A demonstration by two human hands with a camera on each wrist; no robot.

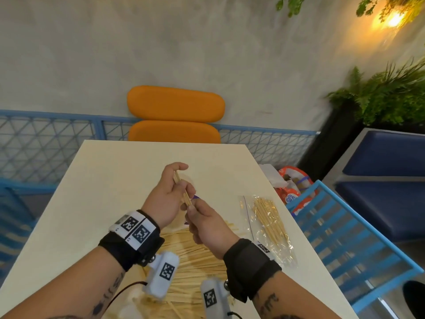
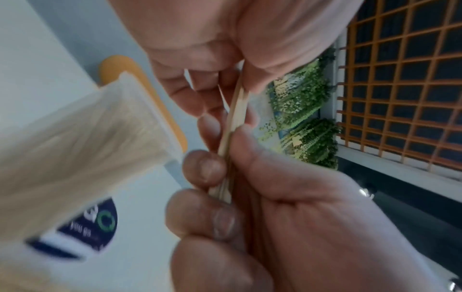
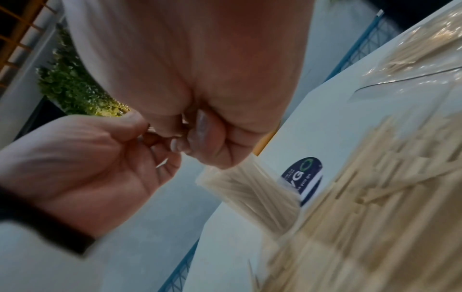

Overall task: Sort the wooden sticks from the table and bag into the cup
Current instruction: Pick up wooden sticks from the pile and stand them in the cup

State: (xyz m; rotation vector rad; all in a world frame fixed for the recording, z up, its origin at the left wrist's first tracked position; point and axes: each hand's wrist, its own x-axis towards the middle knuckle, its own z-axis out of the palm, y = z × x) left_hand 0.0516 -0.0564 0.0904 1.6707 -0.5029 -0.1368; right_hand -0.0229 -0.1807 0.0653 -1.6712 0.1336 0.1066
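Observation:
Both hands meet above the table's middle and hold one small bundle of wooden sticks [image 1: 182, 191] [image 2: 232, 136]. My left hand [image 1: 169, 192] grips its upper part, thumb out. My right hand [image 1: 202, 224] pinches its lower end. Just under the hands stands a translucent cup [image 1: 192, 184] [image 2: 75, 142] [image 3: 250, 189] with a dark label, with sticks in it, mostly hidden in the head view. A loose pile of sticks [image 1: 195, 256] lies near me. A clear bag [image 1: 269, 224] with more sticks lies to the right.
The cream table [image 1: 110, 180] has an orange chair [image 1: 174, 118] at its far side. A blue slatted chair [image 1: 333, 226] with an orange and white bag [image 1: 289, 189] on it stands close at the right edge. Blue mesh fencing and planters lie beyond.

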